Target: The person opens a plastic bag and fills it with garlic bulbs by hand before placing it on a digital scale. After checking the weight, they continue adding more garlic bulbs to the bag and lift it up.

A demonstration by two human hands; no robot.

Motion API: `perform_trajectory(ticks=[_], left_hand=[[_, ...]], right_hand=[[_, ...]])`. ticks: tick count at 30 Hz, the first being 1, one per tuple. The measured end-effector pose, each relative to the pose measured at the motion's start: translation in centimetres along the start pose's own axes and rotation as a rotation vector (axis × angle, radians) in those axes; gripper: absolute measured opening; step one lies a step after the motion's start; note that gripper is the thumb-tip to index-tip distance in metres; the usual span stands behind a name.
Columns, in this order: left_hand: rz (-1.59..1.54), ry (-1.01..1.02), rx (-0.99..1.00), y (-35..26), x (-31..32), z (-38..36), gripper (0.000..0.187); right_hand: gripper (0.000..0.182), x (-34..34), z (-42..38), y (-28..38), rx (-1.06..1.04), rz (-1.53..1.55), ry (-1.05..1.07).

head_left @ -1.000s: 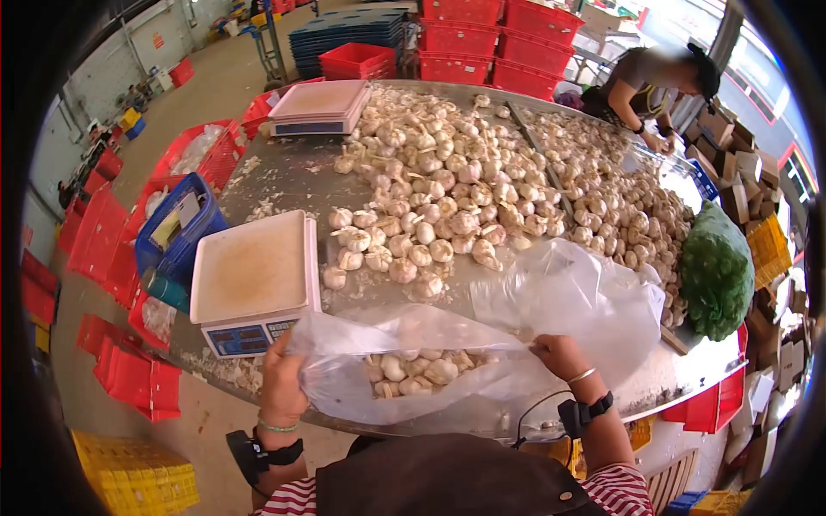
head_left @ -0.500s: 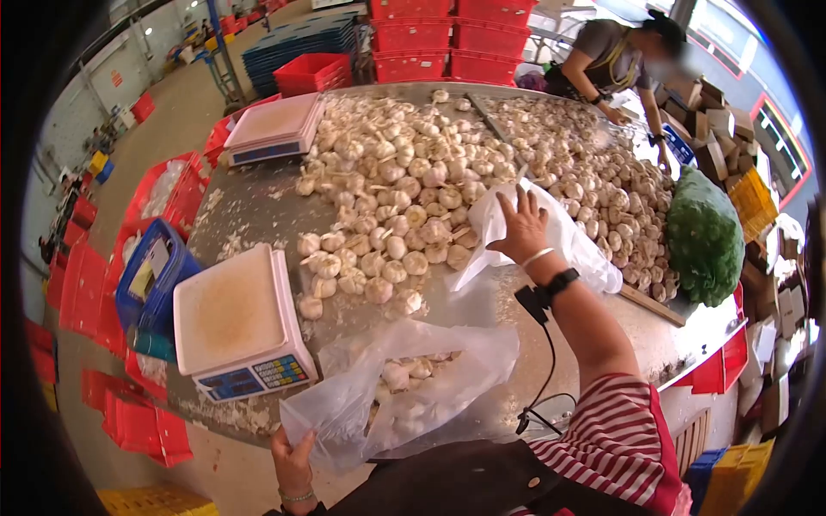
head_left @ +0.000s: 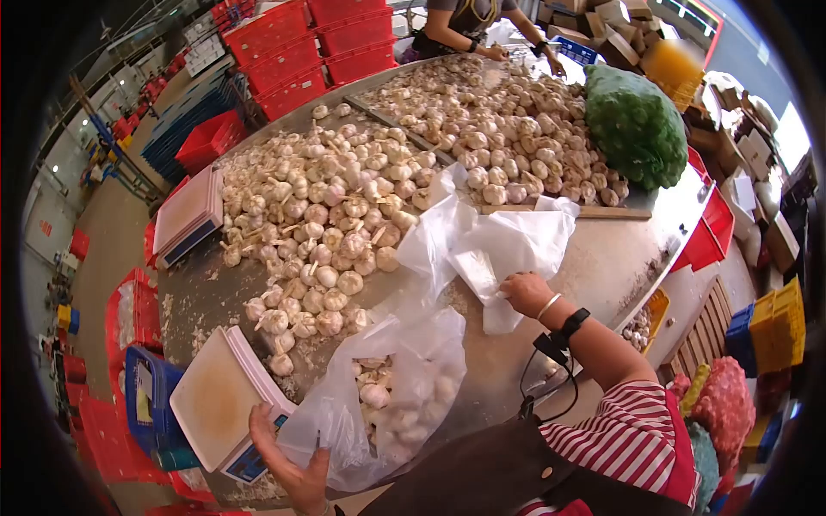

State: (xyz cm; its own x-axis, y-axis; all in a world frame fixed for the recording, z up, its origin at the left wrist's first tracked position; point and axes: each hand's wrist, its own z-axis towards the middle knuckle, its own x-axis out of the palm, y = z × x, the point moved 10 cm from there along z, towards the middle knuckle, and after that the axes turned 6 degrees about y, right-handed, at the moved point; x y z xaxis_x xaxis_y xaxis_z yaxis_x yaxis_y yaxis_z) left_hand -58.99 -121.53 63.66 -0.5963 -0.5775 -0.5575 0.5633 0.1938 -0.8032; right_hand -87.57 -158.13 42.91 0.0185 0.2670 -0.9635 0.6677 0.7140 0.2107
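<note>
My right hand (head_left: 527, 294) pinches the near edge of a stack of white plastic bags (head_left: 482, 245) lying on the metal table. My left hand (head_left: 297, 473) has its fingers and thumb spread at the left edge of an opened clear plastic bag (head_left: 323, 439); it lies between the scale and that bag. Garlic bulbs (head_left: 375, 394) show through the bag's mouth and its thin wall. Just beyond is a big heap of loose garlic (head_left: 318, 202). To the left, a white digital scale (head_left: 215, 400) has a bare, stained pan.
A wooden strip (head_left: 615, 212) edges a second garlic heap (head_left: 525, 129), beside a full green net sack (head_left: 635, 125). Across the table is a co-worker's hand (head_left: 495, 53). Another scale (head_left: 185, 211), a blue basket (head_left: 151, 396) and red crates (head_left: 275, 60) stand at left and back.
The view has swung to the right. My right hand has gone from lying spread over the white bags to pinching their near edge. My left fingers have opened from the clear bag's edge.
</note>
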Motion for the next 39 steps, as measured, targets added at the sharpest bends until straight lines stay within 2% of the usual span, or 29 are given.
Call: perform_trajectory(ticks=[2,3,5,7,9,11,12,14,15,17,19,21,24,26,27,29,30,31,33,34,36,37,38,39], left_hand=[[0.009,-0.220,0.292,-4.7,-0.4,1.4,0.076],[-0.005,-0.212,0.292,-5.4,0.7,2.4,0.076],[-0.051,-0.125,0.459,-8.6,3.6,3.5,0.071],[-0.136,0.105,0.485,-9.7,9.0,5.3,0.063],[-0.140,0.309,0.394,-11.6,15.4,7.4,0.057],[-0.063,0.367,0.336,-12.2,21.9,9.6,0.063],[-0.056,0.357,0.319,-11.6,24.7,10.6,0.063],[0.250,0.121,0.381,-11.3,29.4,12.7,0.072],[0.267,0.123,0.370,-10.2,32.0,13.5,0.072],[0.539,0.010,0.214,-6.7,34.7,16.4,0.079],[0.655,-0.016,0.055,-2.7,36.8,17.9,0.083],[0.702,0.058,-0.074,-0.4,38.4,18.7,0.087],[0.751,0.085,-0.112,1.4,39.6,19.8,0.090],[0.738,0.039,-0.211,2.6,39.3,20.7,0.071],[0.741,0.045,-0.207,2.9,39.5,21.5,0.071],[0.866,0.286,-0.299,5.5,41.4,22.0,0.040],[0.915,0.177,-0.158,4.6,41.6,22.3,0.018],[0.920,0.188,-0.163,5.3,41.9,22.1,0.018],[0.872,0.268,-0.087,4.2,43.3,21.9,0.013],[0.876,0.274,-0.091,3.4,43.6,21.5,0.013],[0.163,0.357,-0.291,0.5,45.5,19.0,0.011],[-0.180,0.339,-0.237,-2.6,47.0,17.3,0.016],[-0.345,0.441,-0.333,-6.0,49.0,15.1,0.023],[-0.329,0.588,-0.219,-9.2,51.1,13.4,0.026]], right_hand=[[0.011,0.9,-5.0,-0.5,0.018,0.031,0.069],[0.011,0.7,-7.0,-0.7,0.032,0.025,0.072],[0.011,1.2,-10.2,-1.7,0.078,0.172,0.165],[0.015,2.3,-12.2,-3.2,0.064,0.251,0.257],[0.018,0.7,-12.6,-4.2,0.093,0.305,0.295],[0.020,-0.3,-12.1,-4.2,-0.067,0.415,0.320],[0.021,-0.7,-11.5,-4.7,-0.126,0.502,0.295],[0.023,-2.6,-10.3,-5.5,-0.171,0.557,0.343],[0.026,-3.0,-10.0,-5.9,-0.174,0.616,0.382],[0.026,-3.2,-9.9,-7.4,-0.263,0.642,0.338],[0.026,-5.1,-10.7,-8.4,-0.365,0.667,0.344],[0.027,-5.9,-11.9,-11.1,-0.333,0.696,0.360],[0.027,-6.2,-14.0,-17.0,-0.244,0.771,0.348],[0.028,-5.9,-15.0,-22.0,-0.078,0.755,0.279],[0.028,-6.5,-15.2,-23.0,-0.073,0.761,0.278],[0.029,-6.2,-16.1,-26.6,0.211,0.983,0.298],[0.031,-5.3,-16.2,-27.7,0.301,1.022,0.354],[0.031,-4.6,-15.9,-27.9,0.306,1.029,0.363],[0.032,-4.4,-14.1,-27.8,0.260,1.143,0.266],[0.032,-4.8,-12.9,-26.7,0.190,1.154,0.309],[0.032,-4.0,-10.5,-24.6,0.108,1.218,0.297],[0.032,-4.1,-9.1,-23.1,0.065,1.256,0.310],[0.032,-3.9,-7.9,-21.3,0.032,1.210,0.348],[0.032,-3.6,-6.9,-19.7,-0.005,1.160,0.384]])
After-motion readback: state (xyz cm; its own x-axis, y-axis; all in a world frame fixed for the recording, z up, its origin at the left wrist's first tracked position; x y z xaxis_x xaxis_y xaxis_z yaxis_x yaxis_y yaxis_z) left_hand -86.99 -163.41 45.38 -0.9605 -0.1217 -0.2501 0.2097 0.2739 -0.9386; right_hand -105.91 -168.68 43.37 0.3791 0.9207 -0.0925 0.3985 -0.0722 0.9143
